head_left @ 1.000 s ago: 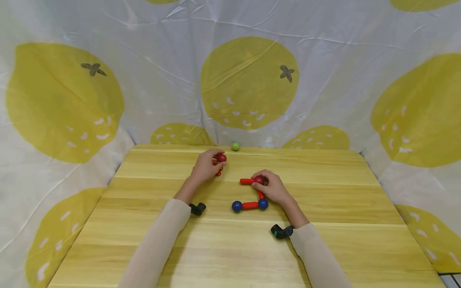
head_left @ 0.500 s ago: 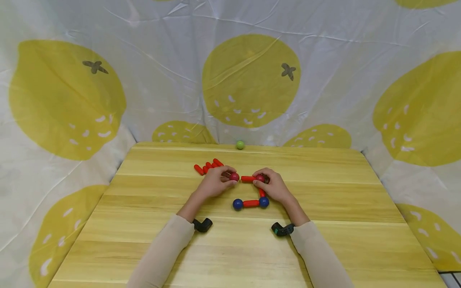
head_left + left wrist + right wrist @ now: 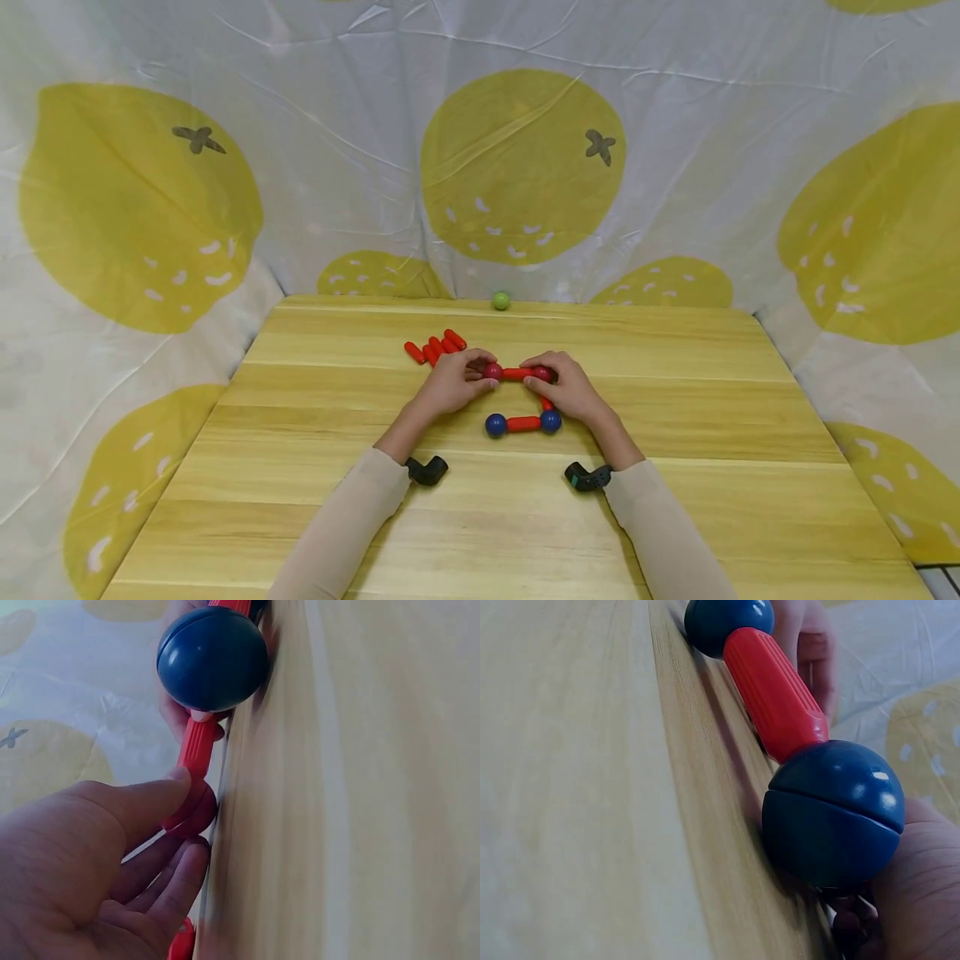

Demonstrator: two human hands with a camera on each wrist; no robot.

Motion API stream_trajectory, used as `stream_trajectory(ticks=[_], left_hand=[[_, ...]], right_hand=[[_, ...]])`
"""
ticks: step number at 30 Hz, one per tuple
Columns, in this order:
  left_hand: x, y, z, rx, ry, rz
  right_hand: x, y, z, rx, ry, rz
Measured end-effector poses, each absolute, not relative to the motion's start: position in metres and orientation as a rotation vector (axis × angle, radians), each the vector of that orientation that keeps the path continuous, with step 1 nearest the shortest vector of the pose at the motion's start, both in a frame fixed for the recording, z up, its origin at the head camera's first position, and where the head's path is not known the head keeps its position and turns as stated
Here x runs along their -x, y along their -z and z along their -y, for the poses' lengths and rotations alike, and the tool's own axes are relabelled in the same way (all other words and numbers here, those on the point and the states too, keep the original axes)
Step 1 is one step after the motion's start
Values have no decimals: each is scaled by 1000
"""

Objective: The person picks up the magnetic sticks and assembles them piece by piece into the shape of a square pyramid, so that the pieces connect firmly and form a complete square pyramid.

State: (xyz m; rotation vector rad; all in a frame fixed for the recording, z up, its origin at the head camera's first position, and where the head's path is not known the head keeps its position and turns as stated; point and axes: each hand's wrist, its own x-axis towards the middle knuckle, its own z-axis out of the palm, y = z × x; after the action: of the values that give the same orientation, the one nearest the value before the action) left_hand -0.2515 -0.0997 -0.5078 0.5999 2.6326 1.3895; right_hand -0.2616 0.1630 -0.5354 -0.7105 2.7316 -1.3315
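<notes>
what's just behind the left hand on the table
Just beyond the left hand, red rods lie on the table. The hand covers some near ends; anything wholly beneath it can't be seen.

Wooden table, loose red rods, green ball at far edge, red rod linking blue balls

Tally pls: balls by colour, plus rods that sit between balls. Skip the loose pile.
Blue balls: 2
Red balls: 2
Green ball: 1
Red rods between balls: 3
Total: 8
</notes>
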Motion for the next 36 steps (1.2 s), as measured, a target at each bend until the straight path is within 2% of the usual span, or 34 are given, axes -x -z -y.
stream_trajectory(ticks=[9,22,27,36], left_hand=[[253,494,128,-440,-1479,-2796],[267,503,181,148,-1508,-3033],[267,507,189,221,-1417,-3015],[255,491,201,317,-1176,-2928]], right_hand=[[259,535,-165,712,1333,-2745],[258,535,-169,670,1327,-2753],[259,535,-167,677,1338,-2759],[258,534,-163,688,1344,-2755]])
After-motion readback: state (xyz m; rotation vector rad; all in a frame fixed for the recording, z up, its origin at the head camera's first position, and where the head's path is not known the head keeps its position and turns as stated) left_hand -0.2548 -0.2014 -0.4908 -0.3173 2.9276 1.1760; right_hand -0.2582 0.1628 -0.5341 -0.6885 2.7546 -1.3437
